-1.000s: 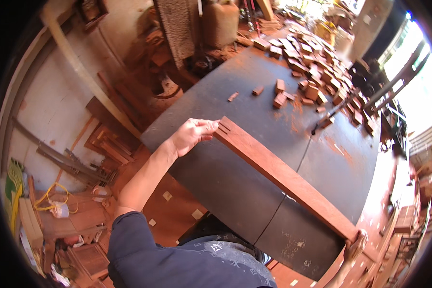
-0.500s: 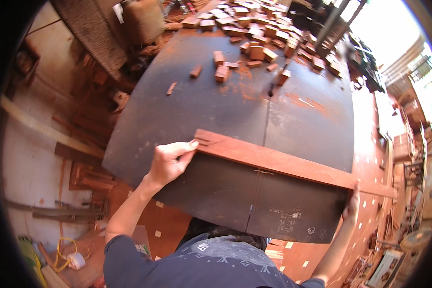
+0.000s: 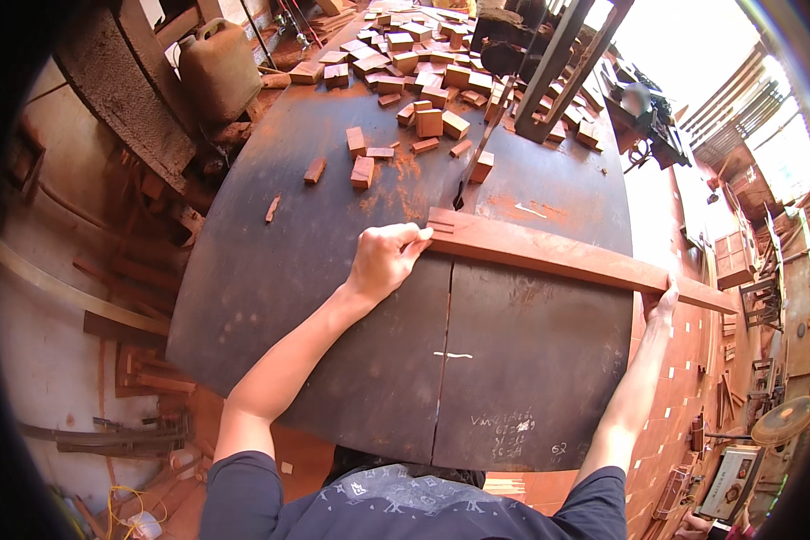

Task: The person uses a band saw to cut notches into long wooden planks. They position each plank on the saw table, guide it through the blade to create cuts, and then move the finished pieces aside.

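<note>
A long reddish wooden board (image 3: 549,250) lies across the dark metal saw table (image 3: 369,342), slanting down to the right. Slots are cut into its left end. My left hand (image 3: 385,259) pinches that end between thumb and fingers. Toward the other end, my right hand (image 3: 664,301) grips the board, whose tip sticks out past the table's right edge. Just beyond the slotted end stands the narrow saw blade (image 3: 486,144), entering the table at a small dark opening. Whether the board touches the blade I cannot tell.
Several cut wooden blocks (image 3: 428,122) are heaped on the far part of the table amid orange sawdust. Upright metal bars (image 3: 549,76) rise behind the blade. A tan jerrycan (image 3: 229,70) stands far left. A round fan (image 3: 783,421) is at the right.
Both hands have pushed the board away from me, and its slotted left end has swung right, close to the blade. My arms are stretched farther out. The view has shifted slightly.
</note>
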The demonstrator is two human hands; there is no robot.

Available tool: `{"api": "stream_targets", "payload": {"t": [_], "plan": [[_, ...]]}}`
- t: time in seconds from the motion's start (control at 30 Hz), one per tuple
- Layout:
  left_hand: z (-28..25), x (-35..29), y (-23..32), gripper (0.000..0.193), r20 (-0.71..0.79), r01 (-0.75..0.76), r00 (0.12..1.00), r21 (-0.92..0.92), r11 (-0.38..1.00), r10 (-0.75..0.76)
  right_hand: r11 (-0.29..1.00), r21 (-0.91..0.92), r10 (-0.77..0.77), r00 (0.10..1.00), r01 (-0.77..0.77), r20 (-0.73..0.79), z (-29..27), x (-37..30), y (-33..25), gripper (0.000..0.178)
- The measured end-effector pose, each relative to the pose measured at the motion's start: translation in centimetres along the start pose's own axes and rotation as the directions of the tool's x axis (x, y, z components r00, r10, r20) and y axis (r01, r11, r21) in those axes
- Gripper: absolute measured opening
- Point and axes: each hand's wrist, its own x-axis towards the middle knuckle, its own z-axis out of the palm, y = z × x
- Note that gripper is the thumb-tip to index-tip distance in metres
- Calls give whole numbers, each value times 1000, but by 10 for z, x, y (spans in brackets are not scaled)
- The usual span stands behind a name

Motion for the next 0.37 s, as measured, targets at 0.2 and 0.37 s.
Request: {"api": "stream_targets", "payload": {"t": [0.2, 0.37], "plan": [[18, 13, -12, 8, -9, 73, 997, -87, 993, -74, 984, 140, -97, 993, 107, -72, 33, 20, 31, 52], [21, 12, -17, 7, -2, 67, 998, -69, 995, -68, 982, 137, -130, 992, 128, 1, 22, 22, 40, 52]]}}
